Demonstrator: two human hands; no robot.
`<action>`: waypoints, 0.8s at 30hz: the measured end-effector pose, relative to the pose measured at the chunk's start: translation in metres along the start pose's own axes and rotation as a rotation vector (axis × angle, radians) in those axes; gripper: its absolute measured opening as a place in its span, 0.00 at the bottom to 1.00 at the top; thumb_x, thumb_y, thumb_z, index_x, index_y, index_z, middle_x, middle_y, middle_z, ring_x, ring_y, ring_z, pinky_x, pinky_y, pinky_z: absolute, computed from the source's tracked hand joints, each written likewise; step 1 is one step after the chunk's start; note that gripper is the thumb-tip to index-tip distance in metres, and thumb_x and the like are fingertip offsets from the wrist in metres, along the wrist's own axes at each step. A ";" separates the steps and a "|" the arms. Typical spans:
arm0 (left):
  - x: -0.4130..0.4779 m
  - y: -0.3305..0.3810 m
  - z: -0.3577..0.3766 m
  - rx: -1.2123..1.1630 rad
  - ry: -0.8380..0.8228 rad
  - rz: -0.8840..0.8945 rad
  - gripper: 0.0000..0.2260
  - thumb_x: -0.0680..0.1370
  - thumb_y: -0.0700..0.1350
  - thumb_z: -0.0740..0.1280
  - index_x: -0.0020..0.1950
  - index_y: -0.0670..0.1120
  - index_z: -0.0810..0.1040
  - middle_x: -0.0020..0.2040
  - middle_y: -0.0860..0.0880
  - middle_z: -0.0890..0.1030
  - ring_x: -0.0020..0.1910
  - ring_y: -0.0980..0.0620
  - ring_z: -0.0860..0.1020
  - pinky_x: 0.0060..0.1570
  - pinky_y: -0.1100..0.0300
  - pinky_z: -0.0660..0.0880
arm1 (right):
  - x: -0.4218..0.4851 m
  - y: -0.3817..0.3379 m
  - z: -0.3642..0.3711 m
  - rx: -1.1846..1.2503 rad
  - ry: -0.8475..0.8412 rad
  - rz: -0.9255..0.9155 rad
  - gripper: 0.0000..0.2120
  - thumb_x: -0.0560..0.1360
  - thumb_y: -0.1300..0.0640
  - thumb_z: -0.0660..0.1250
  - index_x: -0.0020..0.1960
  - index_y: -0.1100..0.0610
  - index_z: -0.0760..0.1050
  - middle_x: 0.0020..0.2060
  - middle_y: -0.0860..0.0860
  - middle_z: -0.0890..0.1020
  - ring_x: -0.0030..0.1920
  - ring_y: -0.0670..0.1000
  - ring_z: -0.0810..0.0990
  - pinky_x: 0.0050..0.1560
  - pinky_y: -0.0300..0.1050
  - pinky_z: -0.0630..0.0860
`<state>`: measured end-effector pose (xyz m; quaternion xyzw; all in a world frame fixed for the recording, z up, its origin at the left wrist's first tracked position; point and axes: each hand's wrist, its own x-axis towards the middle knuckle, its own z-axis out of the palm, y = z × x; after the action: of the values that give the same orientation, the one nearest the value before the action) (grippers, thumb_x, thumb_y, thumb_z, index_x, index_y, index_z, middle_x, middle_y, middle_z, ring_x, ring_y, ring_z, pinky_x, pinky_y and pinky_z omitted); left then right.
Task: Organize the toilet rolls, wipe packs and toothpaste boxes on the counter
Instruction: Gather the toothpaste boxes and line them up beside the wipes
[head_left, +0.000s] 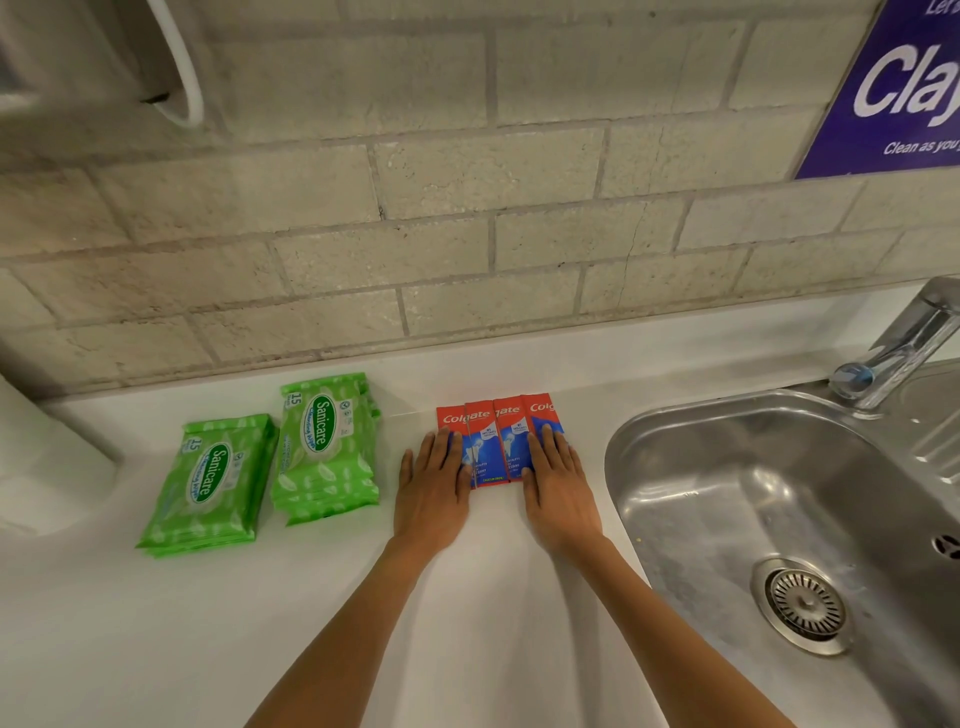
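Several red and blue toothpaste boxes lie side by side in a tight row on the white counter, near the wall. My left hand rests flat against the row's left side, fingers over the leftmost box. My right hand lies flat on the row's right side. Both palms face down and grip nothing. Two stacks of green wipe packs sit to the left: one nearer me, the other closer to the wall. A white toilet roll shows partly at the left edge.
A steel sink with a drain fills the right side, its tap at the back right. A brick wall runs behind the counter, with a purple sign top right.
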<state>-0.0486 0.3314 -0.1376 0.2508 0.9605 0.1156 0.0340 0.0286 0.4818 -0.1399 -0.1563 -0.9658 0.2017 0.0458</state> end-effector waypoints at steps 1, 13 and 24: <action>0.000 0.000 0.000 0.001 -0.001 0.000 0.24 0.82 0.52 0.45 0.77 0.48 0.48 0.79 0.50 0.49 0.78 0.52 0.47 0.76 0.52 0.45 | 0.000 0.000 0.000 0.004 -0.003 0.000 0.26 0.82 0.51 0.47 0.77 0.56 0.45 0.78 0.52 0.47 0.77 0.50 0.43 0.75 0.42 0.40; -0.001 0.000 0.000 -0.053 0.027 0.016 0.24 0.82 0.52 0.46 0.77 0.49 0.48 0.79 0.50 0.48 0.78 0.52 0.47 0.75 0.53 0.44 | 0.000 0.000 -0.001 0.031 0.017 -0.023 0.26 0.82 0.51 0.48 0.77 0.55 0.46 0.77 0.52 0.46 0.77 0.49 0.42 0.75 0.42 0.39; -0.057 -0.002 -0.040 -0.436 0.212 0.104 0.14 0.80 0.43 0.57 0.64 0.44 0.74 0.60 0.45 0.78 0.55 0.48 0.78 0.53 0.55 0.76 | -0.022 -0.056 -0.017 0.418 0.189 -0.014 0.19 0.80 0.54 0.55 0.70 0.56 0.66 0.70 0.54 0.69 0.70 0.53 0.67 0.64 0.44 0.70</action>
<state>-0.0045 0.2935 -0.0986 0.2729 0.8969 0.3475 -0.0196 0.0362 0.4326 -0.1029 -0.1547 -0.8955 0.3815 0.1690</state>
